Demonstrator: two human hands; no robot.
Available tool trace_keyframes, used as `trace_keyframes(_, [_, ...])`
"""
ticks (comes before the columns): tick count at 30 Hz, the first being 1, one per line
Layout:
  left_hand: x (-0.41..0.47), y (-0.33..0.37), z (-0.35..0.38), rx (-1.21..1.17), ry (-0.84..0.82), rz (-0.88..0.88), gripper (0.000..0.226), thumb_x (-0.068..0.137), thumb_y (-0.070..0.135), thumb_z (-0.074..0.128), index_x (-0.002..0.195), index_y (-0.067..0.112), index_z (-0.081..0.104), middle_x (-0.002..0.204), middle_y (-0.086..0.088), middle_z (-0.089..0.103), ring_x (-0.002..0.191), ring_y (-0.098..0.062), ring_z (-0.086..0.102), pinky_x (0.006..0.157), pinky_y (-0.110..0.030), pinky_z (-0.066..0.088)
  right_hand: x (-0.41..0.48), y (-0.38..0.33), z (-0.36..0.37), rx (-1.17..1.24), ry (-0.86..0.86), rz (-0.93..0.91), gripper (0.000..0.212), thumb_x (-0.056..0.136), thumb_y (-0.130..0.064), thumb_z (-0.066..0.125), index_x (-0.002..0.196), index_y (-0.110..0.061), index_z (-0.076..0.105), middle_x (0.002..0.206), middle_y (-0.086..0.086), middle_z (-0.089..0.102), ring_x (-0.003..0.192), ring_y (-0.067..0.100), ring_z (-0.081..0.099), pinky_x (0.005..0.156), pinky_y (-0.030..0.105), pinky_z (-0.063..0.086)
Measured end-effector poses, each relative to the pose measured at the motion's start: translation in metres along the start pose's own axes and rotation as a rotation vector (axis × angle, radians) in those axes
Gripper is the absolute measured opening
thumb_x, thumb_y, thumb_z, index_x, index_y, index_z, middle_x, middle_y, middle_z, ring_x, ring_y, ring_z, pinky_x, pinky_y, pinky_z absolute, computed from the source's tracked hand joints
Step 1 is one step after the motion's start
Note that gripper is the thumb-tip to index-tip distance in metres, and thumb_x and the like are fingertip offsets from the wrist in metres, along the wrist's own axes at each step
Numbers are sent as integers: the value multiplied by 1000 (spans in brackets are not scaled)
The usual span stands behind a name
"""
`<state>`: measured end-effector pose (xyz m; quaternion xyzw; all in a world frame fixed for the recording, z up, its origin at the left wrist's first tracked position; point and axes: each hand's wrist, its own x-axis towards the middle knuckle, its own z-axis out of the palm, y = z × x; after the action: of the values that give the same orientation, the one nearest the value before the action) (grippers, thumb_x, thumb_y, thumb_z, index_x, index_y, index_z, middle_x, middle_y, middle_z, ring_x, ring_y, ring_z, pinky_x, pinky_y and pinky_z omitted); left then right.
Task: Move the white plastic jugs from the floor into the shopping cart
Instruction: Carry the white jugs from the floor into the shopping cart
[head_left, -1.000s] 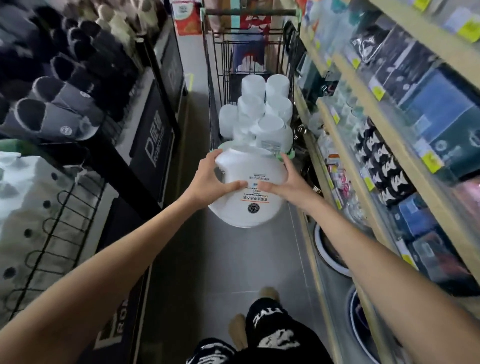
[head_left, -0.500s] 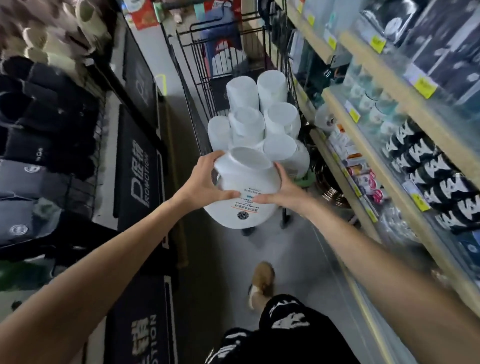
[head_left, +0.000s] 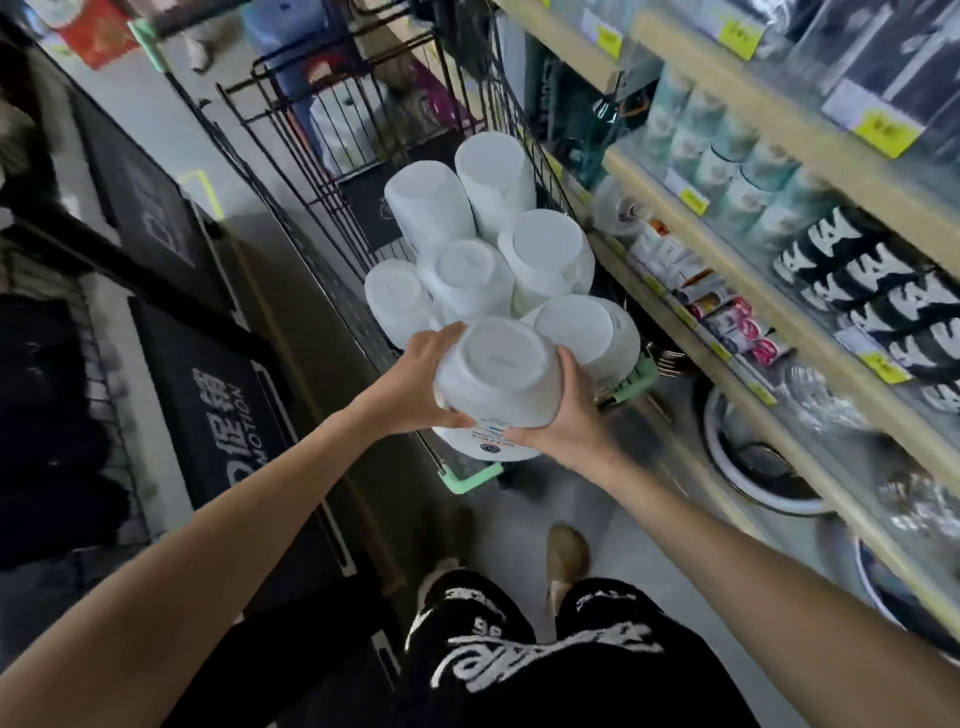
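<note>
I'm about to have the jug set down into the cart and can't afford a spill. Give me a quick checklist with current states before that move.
1. Left hand on the jug: ok, wrapped around its left side.
2. Right hand on the jug: ok, cupping its right side and lower edge.
3. Jug over the cart: ok, it sits above the near end.
4. Free slot in the cart: cannot tell, six jugs already crowd it, bases up.
5. Jug cap closed: cannot tell, the cap end is hidden.
6. Feet clear of the cart: ok, the shoe stands behind it.
</note>
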<state>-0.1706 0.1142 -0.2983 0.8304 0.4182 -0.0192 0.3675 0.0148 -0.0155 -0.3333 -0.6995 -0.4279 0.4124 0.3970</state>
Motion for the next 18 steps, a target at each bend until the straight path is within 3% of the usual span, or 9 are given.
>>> trace_keyframes(5, [29,-39,-14,69,-150,131,121,58,31,88,147,32,7,140,-4,22,134,-26,30,113,-43,27,2,6,50,-70,160,94,129,50,-26,93,149,-19,10,143,3,24,131,15,25,107,31,31])
trace_keyframes(9, [54,-71,-19,168,-231,215,120,57,39,86,146,32,6,140,-5,25,133,-24,27,111,-46,27,11,9,90,-130,289,134,130,46,-32,94,148,-14,14,138,5,29,124,15,28,106,40,38])
trace_keyframes(13, [73,-97,-12,165,-328,259,120,59,32,86,147,30,5,140,-6,21,133,-25,26,112,-45,26,20,21,119,-149,362,148,129,49,-50,89,147,-11,15,138,1,30,128,20,32,106,43,38])
trace_keyframes(15, [80,-108,-7,153,-365,262,121,59,31,86,148,30,4,141,-6,19,134,-27,24,112,-47,26,24,28,129,-157,364,185,127,50,-44,90,147,-12,14,141,5,28,133,21,30,107,48,37])
trace_keyframes(18, [92,-122,-6,121,-379,288,124,57,28,88,148,24,3,144,-7,18,137,-26,20,112,-49,24,32,34,138,-179,382,211,126,51,-36,91,148,-14,14,142,7,28,135,21,28,109,44,36])
